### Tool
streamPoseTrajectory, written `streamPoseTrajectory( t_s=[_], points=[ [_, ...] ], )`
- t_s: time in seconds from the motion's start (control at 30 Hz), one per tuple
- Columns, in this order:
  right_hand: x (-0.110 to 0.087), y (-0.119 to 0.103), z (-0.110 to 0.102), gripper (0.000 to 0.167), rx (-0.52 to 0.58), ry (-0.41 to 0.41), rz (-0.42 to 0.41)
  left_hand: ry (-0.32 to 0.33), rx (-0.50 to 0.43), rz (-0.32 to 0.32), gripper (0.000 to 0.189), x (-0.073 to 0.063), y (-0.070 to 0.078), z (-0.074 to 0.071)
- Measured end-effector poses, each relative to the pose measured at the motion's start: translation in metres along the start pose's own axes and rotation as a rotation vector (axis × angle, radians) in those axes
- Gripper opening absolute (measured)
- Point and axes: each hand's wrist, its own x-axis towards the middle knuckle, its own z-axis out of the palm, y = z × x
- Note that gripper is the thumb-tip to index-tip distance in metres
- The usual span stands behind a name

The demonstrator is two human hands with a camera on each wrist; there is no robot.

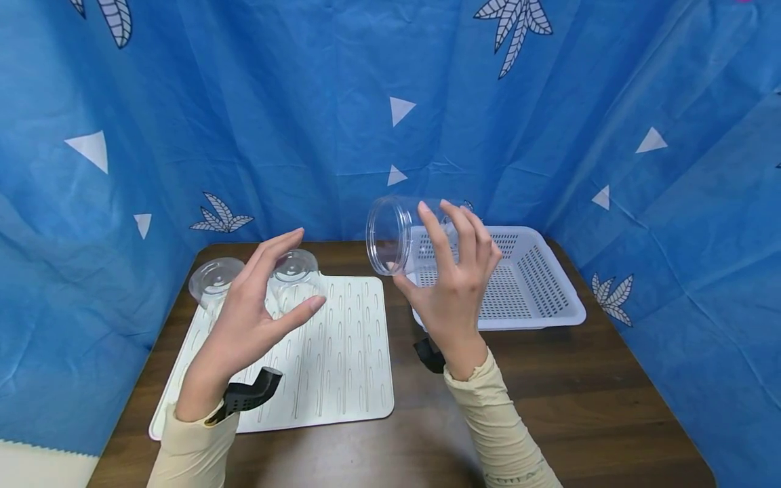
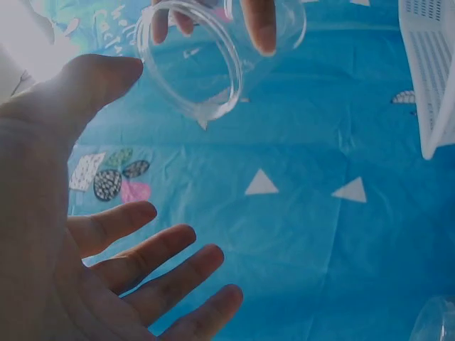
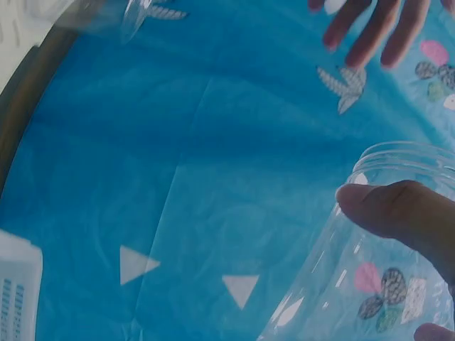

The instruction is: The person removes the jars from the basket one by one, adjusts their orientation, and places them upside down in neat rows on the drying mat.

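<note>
A clear plastic jar (image 1: 388, 236) lies sideways in the air, its threaded mouth facing left. My right hand (image 1: 454, 285) grips it round the body, thumb below and fingers over the far side. The jar's mouth (image 2: 192, 64) also shows in the left wrist view, near the left thumb but apart from it. My left hand (image 1: 244, 312) is raised over the white mat (image 1: 342, 352), fingers spread from the thumb and holding nothing. Behind it, two clear jars stand upside down at the mat's far side: one jar (image 1: 215, 276) at the left, another jar (image 1: 295, 266) to its right.
A white perforated basket (image 1: 531, 285) sits at the back right of the brown wooden table (image 1: 579, 400), below and behind the held jar. A blue patterned curtain (image 1: 342, 102) encloses the back and sides. Each wrist wears a black camera mount (image 1: 253, 392).
</note>
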Motion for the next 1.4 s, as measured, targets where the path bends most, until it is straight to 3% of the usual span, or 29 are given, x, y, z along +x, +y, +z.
streamPoseTrajectory(
  t_s=[0.37, 0.57, 0.9, 1.4],
  points=[
    [-0.004, -0.022, 0.002, 0.088, -0.023, -0.029, -0.041, -0.010, -0.020, 0.071, 0.100, 0.010, 0.009, 0.006],
    [-0.004, -0.033, 0.006, 0.088, -0.041, 0.000, -0.055, -0.025, -0.064, 0.101, 0.102, 0.018, 0.019, 0.015],
    [-0.011, -0.042, 0.011, 0.082, -0.043, -0.010, -0.082, -0.037, -0.101, 0.155, 0.117, 0.031, 0.024, 0.026],
    [-0.016, -0.046, 0.015, 0.076, -0.033, -0.009, -0.107, -0.024, -0.147, 0.092, 0.109, 0.032, 0.024, 0.033]
  ],
)
